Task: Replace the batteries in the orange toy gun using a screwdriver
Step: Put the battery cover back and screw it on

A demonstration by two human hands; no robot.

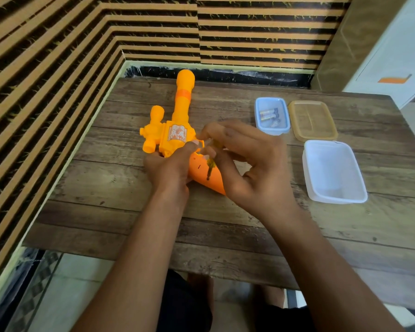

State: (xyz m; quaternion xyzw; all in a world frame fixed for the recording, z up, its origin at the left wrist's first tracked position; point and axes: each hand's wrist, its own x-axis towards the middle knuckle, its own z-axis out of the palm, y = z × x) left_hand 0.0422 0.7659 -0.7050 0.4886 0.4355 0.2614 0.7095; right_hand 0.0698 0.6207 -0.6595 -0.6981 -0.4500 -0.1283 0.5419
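The orange toy gun (175,130) lies on the wooden table (106,188), barrel pointing away and grip toward me. My left hand (170,166) clasps the gun at the base of the grip, thumb near the trigger guard. My right hand (244,159) pinches a small yellow-handled screwdriver (210,166) between its fingertips. The screwdriver's tip rests on the orange grip, at a small dark hole. Most of the screwdriver's handle is hidden by my fingers.
A small blue-tinted box (272,116) at the right holds a few batteries (268,115). Beside it lies an amber lid (313,121), and nearer stands an empty white plastic tub (333,171). A striped wall borders the table's left and far edges.
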